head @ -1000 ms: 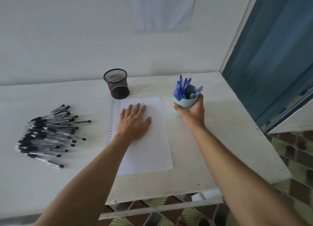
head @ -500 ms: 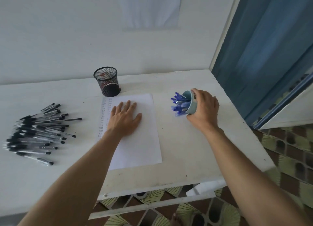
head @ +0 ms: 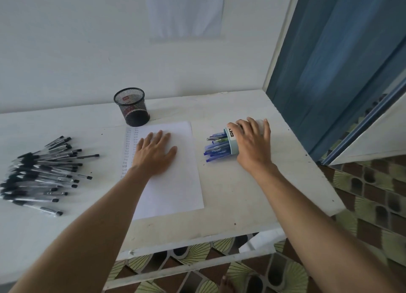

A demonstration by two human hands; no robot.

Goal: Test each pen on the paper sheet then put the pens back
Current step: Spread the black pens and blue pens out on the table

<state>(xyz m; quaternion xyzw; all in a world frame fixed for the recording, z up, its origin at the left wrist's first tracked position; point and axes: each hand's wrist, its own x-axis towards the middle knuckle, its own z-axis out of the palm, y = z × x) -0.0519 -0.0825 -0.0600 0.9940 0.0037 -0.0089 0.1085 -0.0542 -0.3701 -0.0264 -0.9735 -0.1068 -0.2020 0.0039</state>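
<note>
Though scuffed and speckled, served as base for everything: a white worktop (head: 241,205) pushed against a white wall. Carried at its middle a white paper sheet (head: 175,187), long edges running away from the viewer. Held at the far left a loose heap of black-capped pens (head: 44,172) with clear barrels, lying flat and fanned out, well apart from the sheet.

Showed the left grip (head: 153,156) pressed palm-down on the upper half of the sheet, fingers straight and spread, clasping nothing. Showed the right grip (head: 252,145) to the right of the sheet, fingers curled over a pale blue cup (head: 233,146) and clamped on it from above.

Had a black mesh cup (head: 133,107) standing upright just beyond the sheet's far left corner. Found the pale blue cup lying on its side on the worktop, mouth turned toward the sheet. Found blue pens (head: 216,148) packed in that mouth, one greenish barrel among them, their ends poking out over the worktop, near the sheet's right edge but not touching it.

Noted a column of small written marks (head: 128,152) down the sheet's left margin, too small to read. Noted black block letters (head: 230,132) on the blue cup's wall beside the rim, partly under a finger and not readable in full. Noted a red patch (head: 126,98) seen through the mesh cup's wire, too blurred to read.
</note>
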